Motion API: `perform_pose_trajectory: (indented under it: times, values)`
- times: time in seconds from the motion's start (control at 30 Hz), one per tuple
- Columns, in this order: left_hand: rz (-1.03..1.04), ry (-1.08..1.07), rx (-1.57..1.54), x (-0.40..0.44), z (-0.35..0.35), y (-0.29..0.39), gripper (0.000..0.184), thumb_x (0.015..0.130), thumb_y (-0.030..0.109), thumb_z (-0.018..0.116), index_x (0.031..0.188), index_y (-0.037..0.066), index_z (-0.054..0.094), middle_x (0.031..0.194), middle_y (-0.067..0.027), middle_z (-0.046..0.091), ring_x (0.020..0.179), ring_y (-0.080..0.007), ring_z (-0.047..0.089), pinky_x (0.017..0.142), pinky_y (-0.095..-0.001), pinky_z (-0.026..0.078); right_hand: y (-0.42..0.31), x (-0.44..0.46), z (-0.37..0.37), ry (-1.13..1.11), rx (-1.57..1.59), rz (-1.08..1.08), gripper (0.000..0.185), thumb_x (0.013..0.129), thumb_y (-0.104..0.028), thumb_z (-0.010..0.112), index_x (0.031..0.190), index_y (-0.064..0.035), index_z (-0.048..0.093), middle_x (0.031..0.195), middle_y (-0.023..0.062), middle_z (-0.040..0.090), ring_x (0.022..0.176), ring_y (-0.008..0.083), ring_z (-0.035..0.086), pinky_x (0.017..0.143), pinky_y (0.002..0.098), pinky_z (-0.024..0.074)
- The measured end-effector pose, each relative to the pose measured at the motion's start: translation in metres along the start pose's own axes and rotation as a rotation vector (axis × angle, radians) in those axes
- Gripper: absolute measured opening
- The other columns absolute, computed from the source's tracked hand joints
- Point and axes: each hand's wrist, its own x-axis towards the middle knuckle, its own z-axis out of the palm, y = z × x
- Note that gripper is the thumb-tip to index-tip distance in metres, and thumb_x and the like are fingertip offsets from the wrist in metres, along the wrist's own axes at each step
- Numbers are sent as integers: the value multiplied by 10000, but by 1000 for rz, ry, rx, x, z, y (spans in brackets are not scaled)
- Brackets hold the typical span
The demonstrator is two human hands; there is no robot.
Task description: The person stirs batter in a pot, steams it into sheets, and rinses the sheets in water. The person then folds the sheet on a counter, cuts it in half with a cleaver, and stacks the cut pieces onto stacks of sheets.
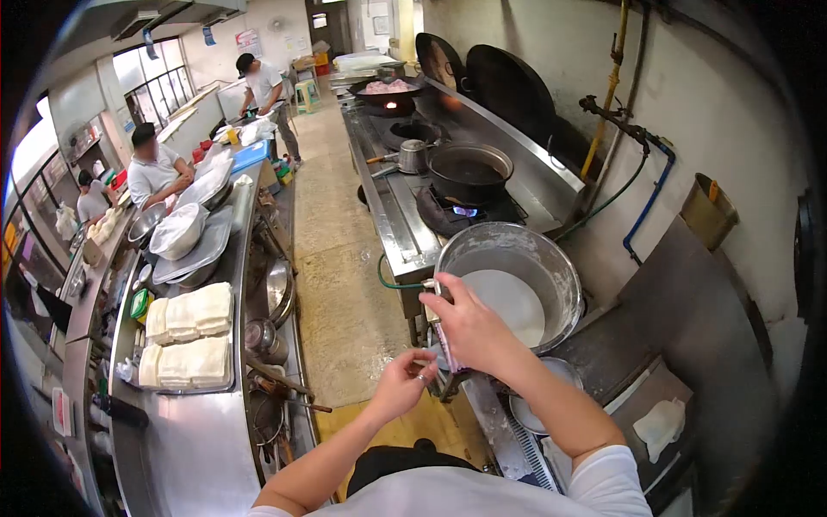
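My right hand (469, 323) is closed on a small object with a purple-and-white side, perhaps a lighter or packet, too small to name. It is beside the left rim of a large metal pot (564, 258), which has a pale, whitish bottom or content. My left hand (403, 386), with a ring on one finger, is lower and to the left, its fingers curled loosely apart with nothing seen in them. A green hose (398, 285) runs to a fitting near my right hand. Behind the large pot, a dark pan (470, 172) sits over a blue flame (465, 211).
A steel counter (194, 431) on the left holds stacked white sheets (188, 345) and a white bowl (178, 233). Woks and a small pot (413, 157) line the stove. Several people stand along the left side. A floor aisle (332, 284) runs between.
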Motion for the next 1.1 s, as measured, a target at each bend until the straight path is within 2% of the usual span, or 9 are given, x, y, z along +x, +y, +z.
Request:
perform_pose_trajectory:
  times: [0.07, 0.1, 0.2, 0.27, 0.5, 0.73, 0.93, 0.97, 1.1]
  values:
    - [52, 35, 55, 24, 0, 12, 268, 957, 144, 715, 1184, 13, 665, 824, -45, 685, 787, -107, 637, 693, -281, 511, 19, 11, -5, -160, -40, 22, 324, 820, 11, 644, 1140, -1, 600, 1177, 221, 557, 1049, 432, 650, 863, 486, 556]
    - [100, 19, 68, 37, 0, 8, 287, 939, 135, 725, 1193, 18, 658, 932, -81, 690, 799, -130, 653, 707, -285, 528, 29, 13, -8, -91, -84, 29, 185, 819, -5, 643, 996, -9, 588, 1056, 211, 558, 898, 422, 683, 742, 497, 571]
    - [398, 4, 125, 66, -2, 30, 315, 922, 160, 743, 1203, 46, 660, 1133, -123, 681, 838, -198, 688, 740, -333, 560, 48, 11, -56, -106, -247, 322, 256, 803, -27, 713, 1051, -40, 652, 1085, 182, 594, 957, 405, 668, 797, 492, 556]
    - [433, -88, 336, 84, -4, 44, 359, 923, 184, 745, 1250, 69, 649, 1211, -117, 657, 861, -217, 685, 766, -334, 561, 53, 5, -85, -133, -546, 369, 175, 800, -48, 675, 973, -41, 649, 1002, 191, 653, 819, 372, 724, 720, 459, 592]
    - [610, -351, 659, 141, -21, 22, 315, 915, 317, 742, 1172, 135, 729, 1254, -84, 672, 989, -322, 704, 812, -423, 577, 29, -33, -85, -731, -796, 656, 94, 776, -127, 690, 728, -108, 769, 729, 115, 737, 744, 278, 755, 651, 392, 592]
    - [692, -440, 534, 174, -19, -4, 272, 869, 205, 776, 1135, 151, 751, 1097, -56, 674, 923, -278, 709, 750, -397, 586, -18, -24, -92, -848, -637, 836, 190, 885, -196, 680, 791, -42, 736, 703, 159, 701, 698, 346, 720, 651, 440, 574]
    - [715, -441, 392, 181, -14, -19, 283, 857, 285, 789, 1101, 144, 757, 1038, -43, 659, 831, -268, 710, 672, -388, 578, -26, -16, -62, -710, -481, 985, 201, 912, -163, 617, 939, 4, 726, 800, 191, 722, 741, 354, 732, 702, 472, 587]
    - [717, -438, 398, 180, -14, -20, 279, 858, 282, 788, 1099, 145, 756, 1029, -43, 654, 826, -266, 707, 668, -390, 577, -21, -29, -44, -743, -495, 935, 279, 894, -132, 620, 1101, 49, 670, 886, 196, 705, 732, 351, 731, 662, 445, 598]
    - [750, -410, 408, 181, -12, -27, 273, 857, 272, 785, 1097, 146, 753, 1013, -42, 642, 804, -260, 699, 645, -394, 572, -17, -41, 12, -588, -657, 935, 444, 858, -85, 632, 1271, 67, 579, 957, 175, 654, 724, 325, 729, 603, 405, 601]
